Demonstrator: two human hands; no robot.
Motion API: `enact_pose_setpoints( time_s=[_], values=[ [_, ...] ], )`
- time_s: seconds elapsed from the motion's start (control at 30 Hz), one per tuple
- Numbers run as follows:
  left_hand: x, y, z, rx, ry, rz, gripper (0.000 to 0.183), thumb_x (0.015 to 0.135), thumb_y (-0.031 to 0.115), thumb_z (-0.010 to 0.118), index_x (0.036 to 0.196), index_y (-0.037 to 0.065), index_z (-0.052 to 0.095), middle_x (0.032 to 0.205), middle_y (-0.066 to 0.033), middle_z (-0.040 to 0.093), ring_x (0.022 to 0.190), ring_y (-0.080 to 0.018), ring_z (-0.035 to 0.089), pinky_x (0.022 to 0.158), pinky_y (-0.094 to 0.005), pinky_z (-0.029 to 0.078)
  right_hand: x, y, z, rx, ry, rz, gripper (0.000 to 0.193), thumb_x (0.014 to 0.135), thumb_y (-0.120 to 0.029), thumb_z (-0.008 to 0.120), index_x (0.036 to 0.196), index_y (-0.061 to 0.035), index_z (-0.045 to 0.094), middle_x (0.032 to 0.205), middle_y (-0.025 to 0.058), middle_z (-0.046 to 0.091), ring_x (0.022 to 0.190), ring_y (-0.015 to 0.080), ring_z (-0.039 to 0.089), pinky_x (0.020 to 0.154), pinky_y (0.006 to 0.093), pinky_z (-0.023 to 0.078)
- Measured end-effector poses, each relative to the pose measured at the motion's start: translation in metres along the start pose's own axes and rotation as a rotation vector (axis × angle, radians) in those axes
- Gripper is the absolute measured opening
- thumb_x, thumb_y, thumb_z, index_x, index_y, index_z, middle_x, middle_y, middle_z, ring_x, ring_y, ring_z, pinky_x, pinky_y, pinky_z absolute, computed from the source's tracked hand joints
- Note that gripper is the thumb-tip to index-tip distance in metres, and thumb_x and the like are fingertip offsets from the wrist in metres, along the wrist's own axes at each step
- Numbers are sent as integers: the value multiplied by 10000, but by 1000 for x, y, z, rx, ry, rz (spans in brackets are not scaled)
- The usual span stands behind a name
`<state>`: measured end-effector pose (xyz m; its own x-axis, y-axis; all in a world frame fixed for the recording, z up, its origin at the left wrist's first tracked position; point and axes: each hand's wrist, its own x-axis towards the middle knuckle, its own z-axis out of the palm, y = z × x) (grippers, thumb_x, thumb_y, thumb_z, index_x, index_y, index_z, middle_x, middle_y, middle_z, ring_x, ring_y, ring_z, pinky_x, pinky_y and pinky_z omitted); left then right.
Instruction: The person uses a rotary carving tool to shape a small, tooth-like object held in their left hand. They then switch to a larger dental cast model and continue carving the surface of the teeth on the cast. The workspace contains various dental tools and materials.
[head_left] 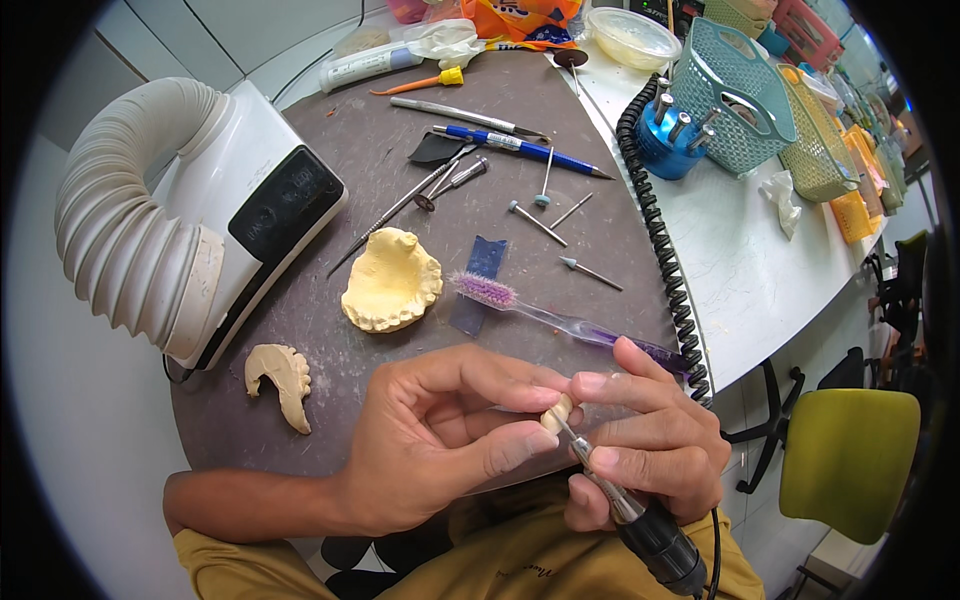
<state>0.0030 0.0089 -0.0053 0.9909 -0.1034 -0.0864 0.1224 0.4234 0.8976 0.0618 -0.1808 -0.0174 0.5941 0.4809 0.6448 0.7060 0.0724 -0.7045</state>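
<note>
My left hand pinches a small cream tooth-shaped piece between thumb and fingers, just above the near edge of the dark round mat. My right hand grips a black and silver rotary handpiece; its thin bur touches the small piece. On the mat ahead lie a yellow plaster jaw cast, a paler partial arch cast and a purple toothbrush.
A white suction unit with a ribbed hose stands at left. Burs, probes and a blue pen lie at the mat's far side. A coiled black cable, blue bur stand, teal baskets and a green chair are at right.
</note>
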Motion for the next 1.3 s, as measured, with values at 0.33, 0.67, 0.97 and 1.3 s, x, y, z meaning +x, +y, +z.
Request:
enact_pose_setpoints(
  time_s=[0.33, 0.67, 0.97, 1.3],
  values=[
    [0, 0, 1, -2, 7, 11, 186, 861, -63, 632, 1027, -6, 572, 1118, -242, 620, 1027, -265, 654, 906, -368, 543, 0, 1, 0, -10, 3, -21, 253, 765, -89, 791, 962, -78, 632, 824, 59, 680, 1012, 326, 682, 987, 534, 476],
    [2, 1, 0, -12, 4, 8, 176, 898, -55, 591, 1068, -13, 576, 1162, -254, 612, 1062, -304, 650, 917, -371, 549, -6, 3, -16, 404, 298, 239, 259, 782, -70, 758, 966, -28, 581, 749, 112, 632, 830, 236, 686, 757, 377, 569],
    [4, 3, -2, -79, -11, -39, 183, 939, 5, 564, 1116, -39, 571, 1179, -264, 611, 1070, -290, 650, 901, -327, 561, 29, 14, -93, 28, 176, 620, 228, 835, -181, 647, 753, -49, 479, 665, -14, 458, 541, 33, 356, 472, 208, 265],
    [3, 2, -3, -96, 25, -45, 195, 936, 0, 561, 1127, -34, 586, 1128, -214, 638, 961, -208, 675, 832, -288, 560, 44, 26, -84, -760, -335, 487, 298, 734, -164, 768, 914, -5, 592, 554, 46, 453, 469, 165, 446, 485, 297, 363]
  ],
)
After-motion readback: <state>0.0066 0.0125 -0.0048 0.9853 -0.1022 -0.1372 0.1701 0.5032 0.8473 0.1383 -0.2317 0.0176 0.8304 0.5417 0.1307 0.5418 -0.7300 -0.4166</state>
